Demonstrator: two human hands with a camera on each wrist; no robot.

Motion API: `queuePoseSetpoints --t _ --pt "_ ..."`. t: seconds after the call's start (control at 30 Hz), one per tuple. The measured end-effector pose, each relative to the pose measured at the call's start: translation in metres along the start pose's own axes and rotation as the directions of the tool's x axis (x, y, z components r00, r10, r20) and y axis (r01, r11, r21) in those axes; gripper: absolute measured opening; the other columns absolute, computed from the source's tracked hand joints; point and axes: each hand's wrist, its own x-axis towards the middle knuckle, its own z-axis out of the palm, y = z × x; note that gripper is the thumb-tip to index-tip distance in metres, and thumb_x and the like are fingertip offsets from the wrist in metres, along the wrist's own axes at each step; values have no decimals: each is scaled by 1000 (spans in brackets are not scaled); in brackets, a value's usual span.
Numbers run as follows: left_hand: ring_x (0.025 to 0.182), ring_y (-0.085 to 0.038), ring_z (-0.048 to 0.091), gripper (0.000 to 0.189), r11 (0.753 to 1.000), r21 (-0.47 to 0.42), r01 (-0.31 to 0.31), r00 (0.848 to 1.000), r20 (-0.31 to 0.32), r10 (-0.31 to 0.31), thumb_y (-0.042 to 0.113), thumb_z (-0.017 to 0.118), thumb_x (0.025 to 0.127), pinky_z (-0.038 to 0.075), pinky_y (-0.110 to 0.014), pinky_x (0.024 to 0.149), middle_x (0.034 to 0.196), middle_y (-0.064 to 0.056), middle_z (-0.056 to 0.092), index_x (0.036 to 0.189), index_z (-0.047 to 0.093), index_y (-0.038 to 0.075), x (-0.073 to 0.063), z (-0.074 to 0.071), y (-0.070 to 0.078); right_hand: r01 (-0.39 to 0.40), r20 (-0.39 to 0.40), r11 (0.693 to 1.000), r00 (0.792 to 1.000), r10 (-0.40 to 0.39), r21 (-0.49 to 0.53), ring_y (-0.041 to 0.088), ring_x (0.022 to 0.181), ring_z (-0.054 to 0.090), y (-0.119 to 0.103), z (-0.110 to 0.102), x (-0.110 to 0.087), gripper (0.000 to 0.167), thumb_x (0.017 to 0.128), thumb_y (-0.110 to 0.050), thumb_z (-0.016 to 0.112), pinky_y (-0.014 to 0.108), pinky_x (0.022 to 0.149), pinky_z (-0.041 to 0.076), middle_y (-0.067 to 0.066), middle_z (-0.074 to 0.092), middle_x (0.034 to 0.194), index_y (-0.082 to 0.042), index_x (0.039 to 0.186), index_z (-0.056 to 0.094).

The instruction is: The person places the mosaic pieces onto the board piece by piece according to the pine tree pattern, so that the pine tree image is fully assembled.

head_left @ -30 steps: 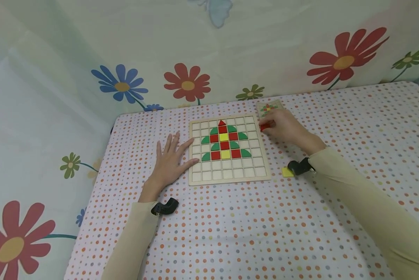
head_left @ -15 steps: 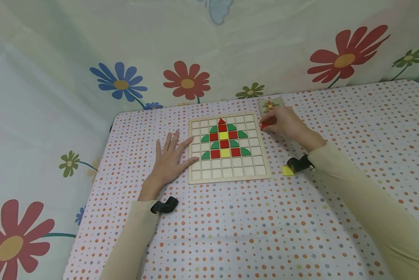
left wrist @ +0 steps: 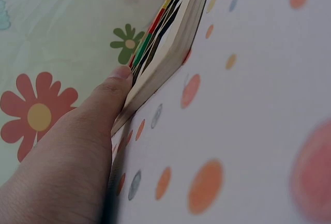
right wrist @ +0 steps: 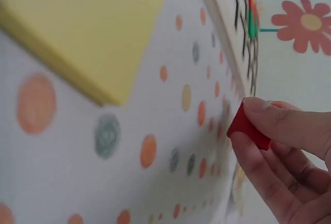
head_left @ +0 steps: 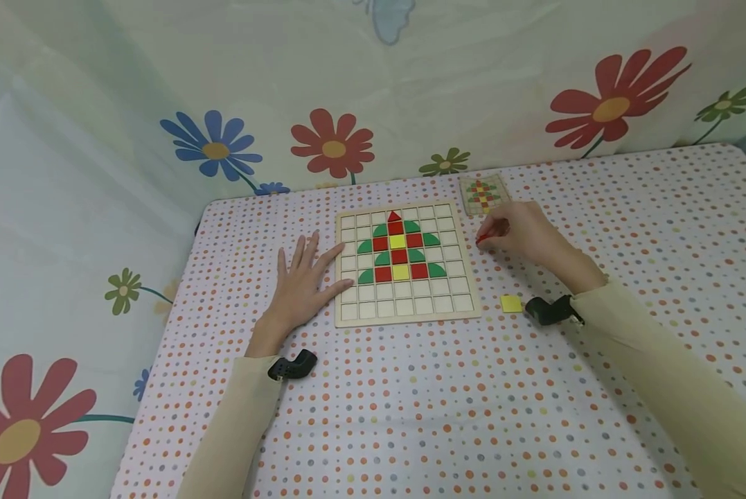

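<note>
A square wooden grid board (head_left: 406, 310) lies mid-table, its cells filled in part with red, green and yellow pieces in a tree shape. My left hand (head_left: 298, 294) rests palm-down with fingers spread; thumb and forefinger touch the board's left edge. In the left wrist view the thumb (left wrist: 116, 87) lies against the board's rim. Right of the board, my right hand (head_left: 519, 234) pinches a small red tile (right wrist: 250, 130) between thumb and fingers, held just off the table. Fingers cover part of the tile, so its full outline cannot be told.
A pattern card (head_left: 471, 202) with a small tree picture lies beyond the board's upper right corner. One yellow square tile (head_left: 511, 303) sits on the dotted tablecloth (head_left: 410, 416) by the right wrist's black camera (head_left: 548, 311). A flowered curtain (head_left: 485, 90) stands behind the table.
My right hand has drawn back right and nearer with the red tile, uncovering more of the pattern card. The left hand stays in place at the board's edge.
</note>
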Motion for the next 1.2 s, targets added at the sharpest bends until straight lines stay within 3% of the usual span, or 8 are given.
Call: queuePoseSetpoints --t 0.23,0.47,0.7,0.87,1.2 --pt "162 -35 -6 78 1000 6 6 1000 7 -7 63 58 98 -15 -63 123 176 -12 4 166 33 31 -1 -1 -1 120 -12 992 993 -120 31 29 87 69 -31 7 -18 12 86 7 82 39 75 59 15 74 94 2 96 79" --pt "161 -35 -6 79 1000 7 8 1000 4 -8 63 58 98 -15 -64 123 176 -11 4 166 33 32 -1 0 -1 236 56 962 968 -246 140 23 89 69 -59 26 -23 15 87 7 81 38 79 63 6 74 93 0 100 82" --pt "161 -35 -7 78 1000 5 11 1000 14 -11 63 58 98 -16 -63 122 176 -11 4 166 33 32 0 0 1 199 103 947 968 -231 253 26 96 70 -68 46 -13 15 89 3 80 38 84 62 9 77 102 0 103 82" --pt "162 -34 -8 78 1000 13 15 1000 15 -16 64 57 98 -17 -62 123 176 -11 4 166 32 32 1 1 0 148 134 944 972 -194 293 24 89 69 -74 60 -7 12 90 5 78 32 78 59 12 77 103 1 101 81" --pt "162 -34 -8 78 1000 8 16 1000 15 -16 64 56 98 -17 -61 123 176 -11 3 166 32 32 1 0 0 169 171 959 962 -210 228 19 83 68 -83 71 -3 14 89 7 78 29 73 57 13 78 102 1 101 81"
